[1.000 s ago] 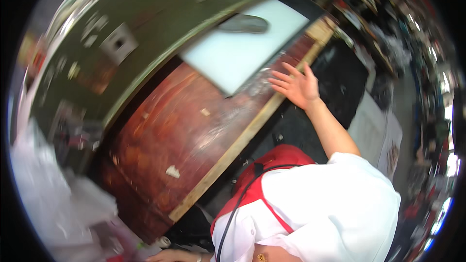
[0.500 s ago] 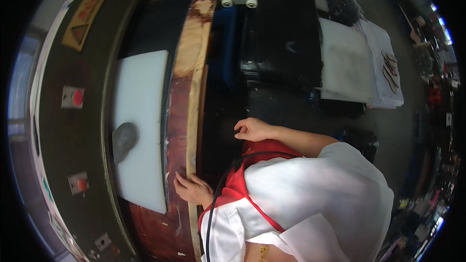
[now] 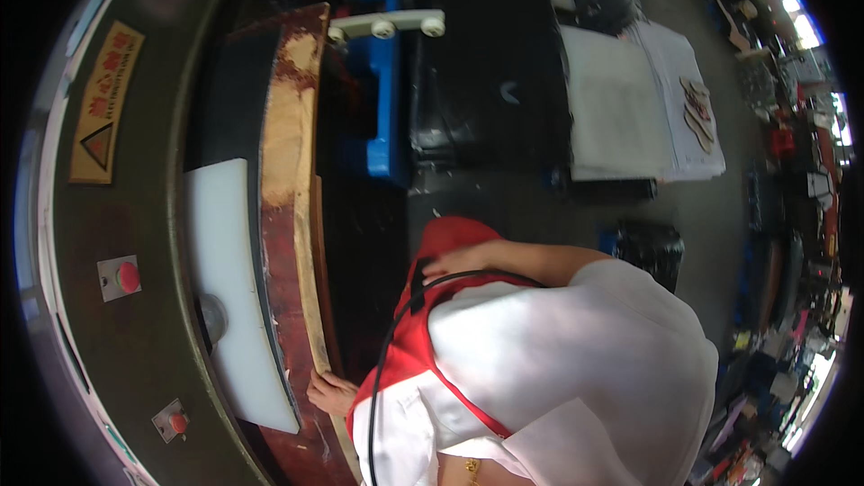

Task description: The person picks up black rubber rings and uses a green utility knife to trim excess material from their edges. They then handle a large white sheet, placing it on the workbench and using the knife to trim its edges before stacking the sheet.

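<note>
My left hand [image 3: 333,393] rests on the pale wooden edge of a dark red, worn table [image 3: 286,297], its fingers laid over the rim. Over the front of my red apron [image 3: 454,236] lies my right hand [image 3: 457,263]. Its fingers look stretched out and slightly blurred, beside a black cord [image 3: 389,342], and I see nothing held in them. On the table is a thick white board [image 3: 238,270]. A grey rounded object [image 3: 213,319] sits on the board, partly hidden behind the edge of a dark green machine [image 3: 148,342].
The machine carries red push buttons [image 3: 128,276] and a yellow warning label [image 3: 106,103]. Beyond the table are a blue plastic part [image 3: 385,144], a white bar with rollers [image 3: 387,25] and a black-wrapped bulk [image 3: 486,72]. White sheets [image 3: 616,99] hold several thin curved pieces [image 3: 697,117].
The view has shifted, so machine and table sit further left and lower. My right hand has come back against the apron. My left hand remains at the table edge, its fingers drawn nearer the rim.
</note>
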Demonstrator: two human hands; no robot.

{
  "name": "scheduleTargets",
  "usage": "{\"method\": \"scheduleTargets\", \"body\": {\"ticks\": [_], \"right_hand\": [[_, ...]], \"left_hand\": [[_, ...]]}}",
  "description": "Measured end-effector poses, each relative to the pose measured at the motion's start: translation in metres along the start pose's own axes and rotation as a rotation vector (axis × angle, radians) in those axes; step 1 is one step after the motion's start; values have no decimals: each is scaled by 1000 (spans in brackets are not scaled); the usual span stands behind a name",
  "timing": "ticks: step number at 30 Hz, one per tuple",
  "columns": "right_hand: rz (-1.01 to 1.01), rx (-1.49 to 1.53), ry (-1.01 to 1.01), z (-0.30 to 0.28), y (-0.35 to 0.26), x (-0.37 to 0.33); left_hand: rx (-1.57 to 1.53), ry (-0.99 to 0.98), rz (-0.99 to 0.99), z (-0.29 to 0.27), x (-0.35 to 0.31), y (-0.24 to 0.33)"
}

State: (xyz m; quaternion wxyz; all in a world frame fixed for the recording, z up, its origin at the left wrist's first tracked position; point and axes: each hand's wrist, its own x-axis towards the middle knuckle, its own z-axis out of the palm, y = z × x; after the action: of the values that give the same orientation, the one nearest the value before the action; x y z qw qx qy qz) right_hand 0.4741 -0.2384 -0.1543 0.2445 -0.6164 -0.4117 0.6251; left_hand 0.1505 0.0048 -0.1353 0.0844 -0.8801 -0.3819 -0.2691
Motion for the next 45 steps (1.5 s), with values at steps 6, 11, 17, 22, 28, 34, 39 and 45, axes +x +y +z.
{"method": "scheduleTargets", "body": {"ticks": [6, 11, 17, 22, 28, 34, 39, 45], "right_hand": [[-126, -275, -36, -38, 0, -34], [162, -441, 258, -131, -48, -58], [-254, -1, 966, -337, -38, -14], [-391, 312, 1368, -544, -58, 84], [-326, -66, 1565, -676, -95, 185], [-508, -103, 1858, -726, -99, 257], [-748, -435, 2046, -750, -77, 265], [-820, -871, 2035, -833, -83, 201]], "left_hand": [[71, -65, -293, 2, -8, 19], [151, -116, -436, -7, 10, 44], [78, 5, -425, 43, 97, 147], [-128, -107, -287, 118, 207, 262], [217, -143, -237, 132, 232, 283], [262, -131, -299, 133, 226, 281], [258, -169, -320, 131, 232, 280], [284, -175, -306, 125, 226, 275]]}}
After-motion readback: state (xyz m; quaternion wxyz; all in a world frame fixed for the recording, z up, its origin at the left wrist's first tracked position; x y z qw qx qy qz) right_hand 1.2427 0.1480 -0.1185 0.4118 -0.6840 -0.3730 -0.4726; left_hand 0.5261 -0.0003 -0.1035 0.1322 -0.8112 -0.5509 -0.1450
